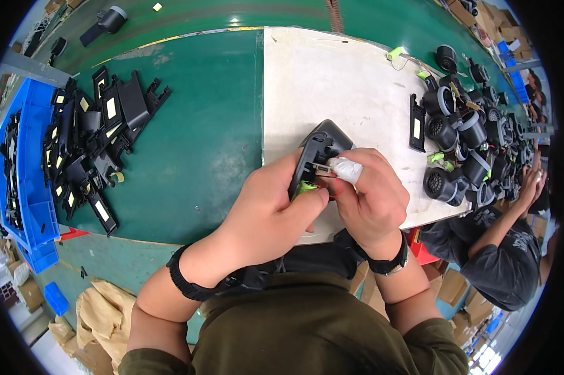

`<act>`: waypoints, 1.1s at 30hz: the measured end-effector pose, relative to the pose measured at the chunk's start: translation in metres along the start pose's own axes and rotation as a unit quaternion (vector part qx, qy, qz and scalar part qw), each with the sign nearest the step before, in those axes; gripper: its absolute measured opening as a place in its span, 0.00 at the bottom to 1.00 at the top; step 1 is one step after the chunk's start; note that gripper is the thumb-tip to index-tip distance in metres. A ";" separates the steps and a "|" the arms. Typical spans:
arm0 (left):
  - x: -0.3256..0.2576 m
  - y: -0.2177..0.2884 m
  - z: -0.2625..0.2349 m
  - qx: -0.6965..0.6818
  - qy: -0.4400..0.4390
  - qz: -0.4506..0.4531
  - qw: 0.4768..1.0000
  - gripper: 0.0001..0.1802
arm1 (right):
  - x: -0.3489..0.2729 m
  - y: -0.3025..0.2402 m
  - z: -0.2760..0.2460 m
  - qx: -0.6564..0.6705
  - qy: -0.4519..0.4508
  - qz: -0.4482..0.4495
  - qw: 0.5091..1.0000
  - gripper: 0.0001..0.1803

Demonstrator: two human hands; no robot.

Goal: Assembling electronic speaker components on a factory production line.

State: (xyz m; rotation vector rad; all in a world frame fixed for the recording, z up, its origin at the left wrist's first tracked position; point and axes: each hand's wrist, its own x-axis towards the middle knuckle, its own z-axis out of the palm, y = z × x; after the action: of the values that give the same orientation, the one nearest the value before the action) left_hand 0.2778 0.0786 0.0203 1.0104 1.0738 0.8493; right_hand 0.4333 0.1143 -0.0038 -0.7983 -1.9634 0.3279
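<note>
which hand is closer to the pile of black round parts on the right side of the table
Right. The right hand works at the black housing just left of the pile of black round parts. The left hand grips the housing from the far side, farther from the pile.

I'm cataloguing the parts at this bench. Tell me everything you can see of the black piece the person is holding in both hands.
The black housing looks like moulded plastic, with a rounded, matt outer shell and an open inner side showing ribs and a small pale metal-looking part. It is held tilted above the white board, rounded end pointing away from the person. The left hand grips its near edge, thumb by a green part with a red wire beside it. The right hand, one finger wrapped in white tape, presses at the opening.
</note>
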 end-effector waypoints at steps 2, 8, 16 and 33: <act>0.001 0.000 -0.003 -0.072 -0.015 -0.030 0.997 0.19 | 0.006 -0.003 -0.003 -0.029 -0.035 -0.041 0.998 0.13; 0.000 -0.004 -0.003 -0.117 -0.019 -0.033 0.992 0.15 | 0.015 -0.011 -0.006 -0.022 -0.081 0.015 0.996 0.11; -0.001 -0.005 -0.001 -0.109 -0.019 -0.034 0.993 0.13 | 0.014 -0.012 -0.007 -0.017 -0.061 0.004 0.998 0.12; -0.005 -0.006 0.005 0.023 0.058 0.077 0.995 0.08 | 0.013 -0.018 -0.008 -0.067 -0.101 -0.013 0.993 0.13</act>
State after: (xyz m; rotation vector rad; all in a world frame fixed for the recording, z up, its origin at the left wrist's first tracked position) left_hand 0.2814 0.0710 0.0164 1.1051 1.1279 1.0219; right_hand 0.4287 0.1083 0.0191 -0.8519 -2.2011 0.2726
